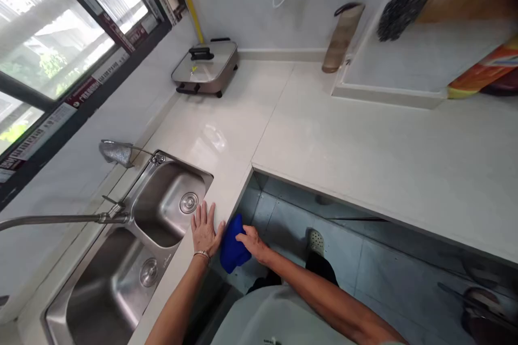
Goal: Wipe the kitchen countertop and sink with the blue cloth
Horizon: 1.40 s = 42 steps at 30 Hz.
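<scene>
A blue cloth (232, 248) hangs from my right hand (254, 243), whose fingers are closed on its edge. The cloth is beside the counter's front edge, over the gap above the floor. My left hand (205, 232) lies flat with fingers spread on the white countertop (343, 140), between that edge and the sink. A bracelet circles the left wrist. Just left of this hand is the double-bowl steel sink (172, 242), with a drain in each bowl.
An electric pan with a glass lid (206, 64) stands in the back corner. A brown bottle-shaped item (343, 38) leans on the wall. The faucet (60, 220) reaches over the sink's left side. An orange and yellow package (481, 73) is at far right. Tiled floor (340, 250) lies below.
</scene>
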### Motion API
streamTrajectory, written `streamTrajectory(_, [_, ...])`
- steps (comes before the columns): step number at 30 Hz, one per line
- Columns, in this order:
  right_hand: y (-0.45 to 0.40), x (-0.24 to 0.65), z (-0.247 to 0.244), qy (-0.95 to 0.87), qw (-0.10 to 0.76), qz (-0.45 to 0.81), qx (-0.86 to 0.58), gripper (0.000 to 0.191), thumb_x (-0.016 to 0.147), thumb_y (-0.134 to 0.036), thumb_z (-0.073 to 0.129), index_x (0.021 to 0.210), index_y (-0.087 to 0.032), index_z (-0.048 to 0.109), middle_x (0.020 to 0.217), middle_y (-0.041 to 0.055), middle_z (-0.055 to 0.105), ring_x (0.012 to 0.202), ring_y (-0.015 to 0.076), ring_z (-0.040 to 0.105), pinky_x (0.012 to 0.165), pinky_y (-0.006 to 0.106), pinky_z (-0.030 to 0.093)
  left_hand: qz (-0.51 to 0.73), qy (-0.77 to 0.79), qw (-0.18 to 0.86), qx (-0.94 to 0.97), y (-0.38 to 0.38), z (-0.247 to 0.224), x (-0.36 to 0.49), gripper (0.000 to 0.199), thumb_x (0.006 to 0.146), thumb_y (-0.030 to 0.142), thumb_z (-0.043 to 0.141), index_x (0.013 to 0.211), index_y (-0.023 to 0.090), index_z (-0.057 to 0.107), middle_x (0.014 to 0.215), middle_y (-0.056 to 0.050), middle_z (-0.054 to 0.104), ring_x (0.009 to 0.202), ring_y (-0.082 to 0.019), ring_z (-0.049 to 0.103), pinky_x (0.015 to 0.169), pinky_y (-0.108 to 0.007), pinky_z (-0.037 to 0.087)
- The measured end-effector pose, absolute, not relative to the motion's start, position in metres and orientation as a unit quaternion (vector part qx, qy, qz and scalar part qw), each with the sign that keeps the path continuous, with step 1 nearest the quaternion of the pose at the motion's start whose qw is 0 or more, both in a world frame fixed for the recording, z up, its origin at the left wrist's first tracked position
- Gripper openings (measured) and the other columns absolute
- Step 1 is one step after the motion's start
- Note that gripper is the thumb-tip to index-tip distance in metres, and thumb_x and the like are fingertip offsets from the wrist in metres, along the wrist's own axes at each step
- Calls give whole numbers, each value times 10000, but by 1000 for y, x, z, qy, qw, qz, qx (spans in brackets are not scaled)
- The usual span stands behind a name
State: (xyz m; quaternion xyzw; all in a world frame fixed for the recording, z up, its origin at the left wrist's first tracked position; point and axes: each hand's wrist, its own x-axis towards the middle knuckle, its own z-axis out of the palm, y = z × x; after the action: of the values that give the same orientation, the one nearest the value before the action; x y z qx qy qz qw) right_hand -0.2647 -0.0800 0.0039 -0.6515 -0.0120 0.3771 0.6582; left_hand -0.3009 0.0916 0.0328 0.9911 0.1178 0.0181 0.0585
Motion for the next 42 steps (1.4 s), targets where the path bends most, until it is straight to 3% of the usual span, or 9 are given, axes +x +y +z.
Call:
streamTrajectory(4, [-138,-222,49,-15,665,283,-691,138,670,-341,498,616,-218,467,578,-38,458,598,122,413,550,260,341,22,122,58,991,92,33,-300,638,935,503,389,1504,228,306,1620,-122,239,1503,-328,159,1191,-598,207])
streamTrajectory(8, [-214,-170,109,-84,627,99,-769,267,801,-381,482,890,-186,641,704,-4,600,650,151,510,623,280,423,33,125,55,990,93,32,-299,623,940,499,371,1498,227,321,1613,-124,259,1500,-330,171,1185,-605,218])
streamTrajectory(13, [-295,-118,145,-121,350,-167,-914,466,865,-279,424,1301,-185,558,1179,96,667,987,236,613,899,359,472,41,127,51,990,94,31,-298,609,942,501,351,1486,228,349,1605,-114,287,1499,-319,181,1188,-585,226])
streamTrajectory(15, [-317,-109,131,-148,242,-151,-947,538,865,-259,414,1395,-185,473,1372,126,563,1135,284,570,987,424,444,45,130,50,989,93,31,-298,607,942,502,343,1484,229,353,1606,-108,288,1500,-313,180,1192,-579,222])
streamTrajectory(18, [-339,-106,88,-198,156,-33,-967,509,867,-325,438,1339,-165,540,1405,165,532,1260,346,495,1059,518,395,56,136,53,988,93,30,-296,604,938,509,342,1483,249,354,1606,-92,292,1500,-300,188,1194,-576,220])
streamTrajectory(23, [-340,-88,36,-209,183,-45,-960,507,952,-325,283,1390,-159,479,1489,114,457,1428,265,327,1207,525,191,48,137,57,988,98,27,-298,637,918,531,362,1487,243,347,1608,-98,286,1501,-306,178,1194,-581,205])
streamTrajectory(28, [-314,-57,30,-139,179,-71,-971,545,952,-344,280,1462,-174,370,1580,79,303,1484,363,135,1165,701,36,-1,133,59,989,89,30,-277,828,823,634,481,1499,185,314,1631,-180,160,1500,-399,73,1166,-648,192])
streamTrajectory(36, [-419,-40,16,-160,140,-71,-974,548,942,-360,312,1484,-280,325,1587,1,297,1485,310,163,1195,639,108,18,-49,21,998,37,28,-183,827,782,599,560,1493,245,331,1637,-145,143,1499,-375,117,1195,-608,162])
streamTrajectory(42, [-564,-34,-1,-6,62,-88,-994,569,936,-376,277,1493,-262,303,1587,4,301,1480,289,179,1190,614,158,62,-84,24,994,50,18,-175,917,806,448,512,1548,261,6,1639,-126,141,1487,-349,187,1180,-603,238])
